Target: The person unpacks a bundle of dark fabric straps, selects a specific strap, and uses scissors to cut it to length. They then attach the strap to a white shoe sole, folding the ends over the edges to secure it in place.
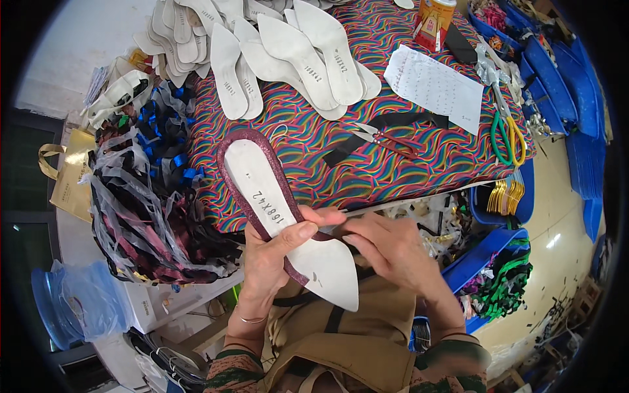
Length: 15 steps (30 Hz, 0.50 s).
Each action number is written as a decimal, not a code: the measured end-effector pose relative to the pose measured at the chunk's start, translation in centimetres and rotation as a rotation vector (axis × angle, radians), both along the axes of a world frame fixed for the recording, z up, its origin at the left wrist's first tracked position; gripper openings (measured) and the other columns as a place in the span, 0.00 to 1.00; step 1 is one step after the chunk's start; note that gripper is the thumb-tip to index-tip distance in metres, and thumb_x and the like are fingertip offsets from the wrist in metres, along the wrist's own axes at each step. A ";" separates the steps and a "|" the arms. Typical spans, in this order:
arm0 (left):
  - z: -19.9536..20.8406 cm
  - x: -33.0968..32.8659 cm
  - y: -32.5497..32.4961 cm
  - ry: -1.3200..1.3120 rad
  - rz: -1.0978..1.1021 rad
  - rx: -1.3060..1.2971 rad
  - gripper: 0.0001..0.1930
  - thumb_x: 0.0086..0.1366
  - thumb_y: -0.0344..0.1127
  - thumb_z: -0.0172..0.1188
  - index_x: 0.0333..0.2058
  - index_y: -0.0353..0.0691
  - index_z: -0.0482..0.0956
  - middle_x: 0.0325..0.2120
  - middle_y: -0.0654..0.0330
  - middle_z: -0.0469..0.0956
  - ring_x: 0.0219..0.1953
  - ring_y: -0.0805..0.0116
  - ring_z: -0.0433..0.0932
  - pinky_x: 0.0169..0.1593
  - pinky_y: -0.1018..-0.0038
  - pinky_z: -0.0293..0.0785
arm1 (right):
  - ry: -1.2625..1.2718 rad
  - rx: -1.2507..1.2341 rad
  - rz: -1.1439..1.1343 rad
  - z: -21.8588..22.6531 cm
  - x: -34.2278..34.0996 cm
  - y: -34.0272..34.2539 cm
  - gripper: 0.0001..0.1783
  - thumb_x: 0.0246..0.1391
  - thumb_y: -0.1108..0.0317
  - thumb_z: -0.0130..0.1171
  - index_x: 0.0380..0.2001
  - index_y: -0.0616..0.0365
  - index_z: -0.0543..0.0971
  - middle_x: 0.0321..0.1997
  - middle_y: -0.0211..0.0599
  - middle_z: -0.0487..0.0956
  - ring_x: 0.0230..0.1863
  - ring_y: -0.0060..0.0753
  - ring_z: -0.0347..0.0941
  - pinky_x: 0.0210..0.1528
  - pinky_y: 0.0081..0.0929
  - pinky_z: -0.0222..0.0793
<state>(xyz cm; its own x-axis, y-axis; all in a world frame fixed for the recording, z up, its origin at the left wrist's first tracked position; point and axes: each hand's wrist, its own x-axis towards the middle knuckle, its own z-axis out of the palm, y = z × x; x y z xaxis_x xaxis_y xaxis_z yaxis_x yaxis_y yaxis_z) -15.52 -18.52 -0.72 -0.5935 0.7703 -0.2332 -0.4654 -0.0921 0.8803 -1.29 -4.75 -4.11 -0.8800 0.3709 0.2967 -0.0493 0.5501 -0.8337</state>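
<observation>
My left hand (pixel 267 259) is closed around a white shoe insole (pixel 257 175), thumb on top, its rounded heel end pointing away from me and its pointed toe toward me. A glittery burgundy strip (pixel 230 175) runs around the heel and along the edges, ending on the left side near the toe. On the insole's right side, the strip passes by my left fingers toward my right hand (pixel 393 252). Those right fingers are pinched together on it, and they hide its end. Red-handled thread snips (pixel 393 143) lie open on the patterned table cover beyond my hands.
Piled white insoles (pixel 295 56) cover the far left of the table (pixel 301 170). A paper sheet (pixel 436 85), scissors (pixel 501 124), black strips (pixel 406 119) and a red canister (pixel 432 23) lie farther right. Bundled ribbons (pixel 151 196) hang at left; blue bins (pixel 485 262) stand at right.
</observation>
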 end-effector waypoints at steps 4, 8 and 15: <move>0.0 -0.4 -0.2 -0.073 -0.010 0.112 0.09 0.63 0.26 0.57 0.40 0.28 0.77 0.38 0.36 0.80 0.42 0.49 0.82 0.46 0.60 0.81 | 0.080 0.233 0.072 -0.8 0.8 0.7 0.17 0.46 0.80 0.61 0.43 0.60 0.76 0.25 0.39 0.75 0.24 0.42 0.74 0.23 0.36 0.68; -0.5 -0.6 0.0 -0.059 -0.006 0.180 0.08 0.65 0.27 0.55 0.40 0.28 0.76 0.32 0.39 0.81 0.36 0.49 0.83 0.51 0.47 0.76 | 0.142 -0.010 0.049 -2.0 1.8 -1.2 0.15 0.49 0.79 0.61 0.42 0.62 0.76 0.25 0.42 0.75 0.24 0.46 0.74 0.25 0.37 0.68; -0.3 -1.1 0.9 0.098 0.081 0.136 0.06 0.68 0.32 0.50 0.37 0.35 0.72 0.18 0.58 0.70 0.25 0.56 0.78 0.45 0.44 0.76 | -0.088 -0.168 0.108 -0.8 3.5 0.2 0.12 0.55 0.77 0.59 0.43 0.64 0.77 0.28 0.45 0.79 0.26 0.47 0.76 0.27 0.34 0.71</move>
<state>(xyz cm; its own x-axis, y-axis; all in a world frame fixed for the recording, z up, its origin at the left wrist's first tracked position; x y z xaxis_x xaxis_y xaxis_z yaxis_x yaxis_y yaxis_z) -16.64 -17.63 -1.03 -0.6694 0.7398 -0.0683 -0.3645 -0.2469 0.8979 2.21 -4.55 -4.90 -0.9370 0.3110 0.1592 -0.0235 0.3984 -0.9169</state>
